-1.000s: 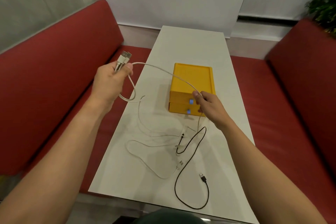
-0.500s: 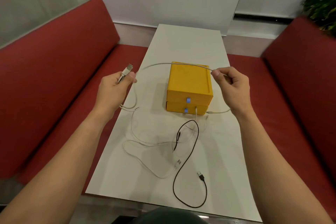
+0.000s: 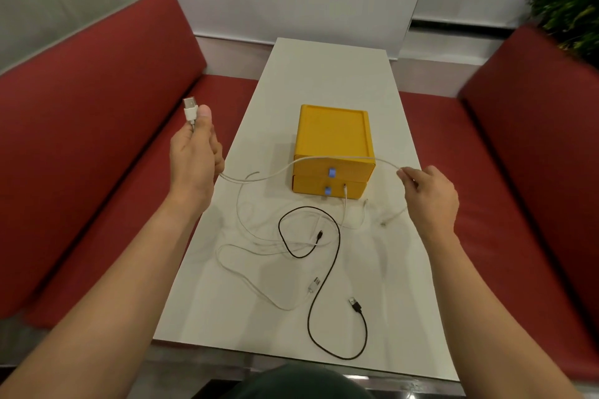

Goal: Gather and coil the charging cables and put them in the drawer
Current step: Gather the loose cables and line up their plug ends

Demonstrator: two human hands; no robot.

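My left hand (image 3: 193, 155) grips the USB end of a white charging cable (image 3: 285, 168), with the plug sticking up above my thumb. The cable runs right across the front of a yellow two-drawer box (image 3: 334, 139) to my right hand (image 3: 428, 194), which pinches it between thumb and fingers. Both drawers look shut and have blue handles. A second white cable (image 3: 256, 272) and a black cable (image 3: 324, 282) lie tangled on the white table (image 3: 327, 74) in front of the box.
Red bench seats (image 3: 97, 126) flank the narrow table on both sides. A green plant (image 3: 570, 6) stands at the far right behind the right bench. The table's near edge is close to my body.
My right hand has dropped lower and moved further right along the white cable, pulling it straighter. My left hand has risen slightly with the plug. The cable's loose tail has shifted on the table.
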